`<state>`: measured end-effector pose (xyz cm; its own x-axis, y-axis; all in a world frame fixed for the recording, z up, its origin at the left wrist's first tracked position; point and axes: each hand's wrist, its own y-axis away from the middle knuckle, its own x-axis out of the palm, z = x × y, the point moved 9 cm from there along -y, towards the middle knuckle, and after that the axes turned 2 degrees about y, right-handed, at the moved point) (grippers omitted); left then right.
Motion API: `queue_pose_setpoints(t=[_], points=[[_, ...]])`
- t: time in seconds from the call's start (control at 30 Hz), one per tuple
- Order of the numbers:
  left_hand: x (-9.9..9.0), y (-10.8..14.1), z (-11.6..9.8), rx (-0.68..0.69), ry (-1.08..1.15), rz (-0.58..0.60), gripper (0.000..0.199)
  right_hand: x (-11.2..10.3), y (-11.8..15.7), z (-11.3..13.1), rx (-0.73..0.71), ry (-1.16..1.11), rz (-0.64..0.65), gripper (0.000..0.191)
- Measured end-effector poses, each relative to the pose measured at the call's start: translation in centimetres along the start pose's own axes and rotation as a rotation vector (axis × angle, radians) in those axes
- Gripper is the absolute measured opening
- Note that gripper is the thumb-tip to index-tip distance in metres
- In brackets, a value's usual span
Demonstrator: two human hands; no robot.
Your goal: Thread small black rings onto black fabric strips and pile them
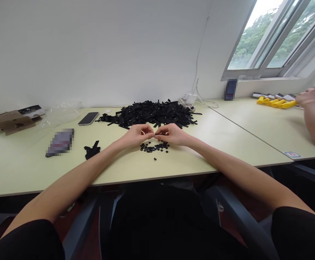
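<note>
My left hand point(138, 135) and my right hand point(172, 134) meet above the pale green table point(214, 144), fingertips pinching a small black strip point(159, 134) between them. Just below my hands lies a scatter of small black rings point(154, 147), possibly washers or grommets, with one lying apart nearer me. Beyond my fingers rises a large heap of flat black strips point(149, 113), which my hands do not touch. A small bunch of similar black pieces point(91, 150) lies off to the left.
A smartphone point(88, 118), a blurred packet point(60, 142) and a flattened cardboard box point(11, 122) lie on the left. A co-worker's hand point(310, 97) is next to yellow-handled items point(276, 104) on the adjoining table at right. Cables and a charger point(190, 99) sit against the wall.
</note>
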<state>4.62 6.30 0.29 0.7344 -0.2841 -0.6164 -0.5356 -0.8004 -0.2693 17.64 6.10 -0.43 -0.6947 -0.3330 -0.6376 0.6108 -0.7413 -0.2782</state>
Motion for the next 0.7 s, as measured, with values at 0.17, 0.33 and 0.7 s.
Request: queue_pose_setpoints(t=[0.17, 0.33, 0.7], points=[[0.74, -0.06, 1.13, -0.075, 0.123, 0.052, 0.03, 0.37, 0.05, -0.18, -0.013, 0.053, 0.019, 0.021], [0.8, -0.15, 1.06, -0.026, 0.147, 0.042, 0.033, 0.23, -0.06, -0.4, 0.017, 0.017, -0.008, 0.019], [0.25, -0.08, 0.73, -0.015, 0.07, 0.006, 0.035, -0.36, -0.19, -0.19, 0.015, 0.055, -0.046, 0.02]])
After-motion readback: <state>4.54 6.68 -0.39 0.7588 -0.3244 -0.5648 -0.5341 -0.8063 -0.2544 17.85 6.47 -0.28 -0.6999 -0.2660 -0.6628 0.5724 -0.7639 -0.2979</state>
